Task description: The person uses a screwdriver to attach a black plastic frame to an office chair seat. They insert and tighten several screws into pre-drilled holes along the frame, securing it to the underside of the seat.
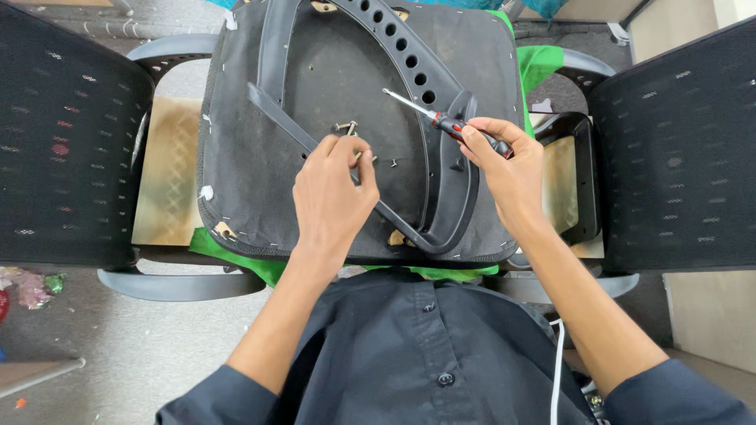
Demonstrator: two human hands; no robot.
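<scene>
- Left hand [335, 189] is down on the upturned seat [331, 71], fingertips pinched narrow right at a small cluster of screws [347, 126] near the seat's middle; whether one is actually gripped between the fingers cannot be told.
- Right hand [504, 161] is wrapped around the screwdriver [429, 116], red-and-black handle in the fist, thin shaft pointing up and left, tip hovering above the black fabric.
- The black armrest frame [441, 181] lies across the seat, its row of round holes running up toward the top edge, its lower loop between the two hands.
- By the look of it, a screw is being readied: best to seat it straight in its hole with the fingertips, then bring the tip square into the head before turning, so nothing slips or cross-threads.
- More loose screws lie just right of the left hand.
- Green cloth [543, 63] peeks from under the seat.
- Mesh chair backs [71, 142] stand to either side.
- No packages, labels or signs can be made out here.
</scene>
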